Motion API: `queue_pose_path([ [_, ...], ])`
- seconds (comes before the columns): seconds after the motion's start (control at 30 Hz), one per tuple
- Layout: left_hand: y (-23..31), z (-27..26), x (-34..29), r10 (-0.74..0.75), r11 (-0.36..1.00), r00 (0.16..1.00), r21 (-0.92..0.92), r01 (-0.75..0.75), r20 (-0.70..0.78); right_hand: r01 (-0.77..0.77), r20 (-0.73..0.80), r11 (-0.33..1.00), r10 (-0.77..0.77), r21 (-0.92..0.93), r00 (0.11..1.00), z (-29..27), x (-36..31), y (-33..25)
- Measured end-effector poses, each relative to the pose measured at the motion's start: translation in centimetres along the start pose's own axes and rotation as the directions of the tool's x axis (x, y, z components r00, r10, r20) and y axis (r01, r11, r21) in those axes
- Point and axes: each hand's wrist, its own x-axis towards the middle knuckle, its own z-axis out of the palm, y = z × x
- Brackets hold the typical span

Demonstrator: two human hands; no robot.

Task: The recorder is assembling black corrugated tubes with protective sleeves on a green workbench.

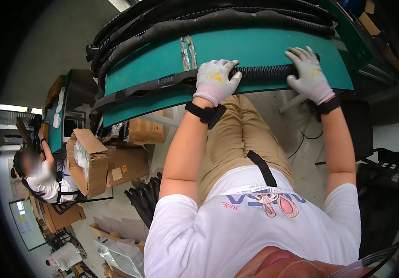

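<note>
A black corrugated hose (265, 72) lies along the near edge of the green tabletop (236, 46), its left stretch inside a dark sleeve (155, 86). My left hand (215, 79), in a grey-white glove, is closed over the hose where the sleeve gives way to bare ridges. Near the right end, my gloved right hand (310, 73) straddles the hose, thumb on the near side and fingers across the far side; its palm hides part of that end. Bare ridged hose shows between the two hands.
Several sleeved black hoses (209, 21) lie bundled along the table's far side. Clear plastic strips (188, 52) rest mid-table. An open cardboard box (88, 162) stands at the left, near a seated person (42, 178) at another bench. A dark chair (357, 125) stands at the right.
</note>
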Motion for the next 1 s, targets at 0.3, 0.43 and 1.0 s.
queue_pose_path([
  [0.3,0.7,0.5,-1.3,0.0,0.995,0.993,-0.095,-0.011,-0.114,-0.148,-0.088,0.946,0.18,0.289,0.98,4.1,1.5,-11.1],
  [0.43,1.6,1.4,-1.1,-0.103,0.983,0.966,-0.175,0.062,-0.239,-0.155,-0.121,0.931,0.205,0.331,0.971,4.6,1.3,-11.4],
  [1.0,2.7,2.2,-0.1,-0.316,0.946,0.898,-0.177,0.273,-0.306,-0.203,-0.166,0.882,0.297,0.426,0.94,5.1,1.6,-11.9],
])
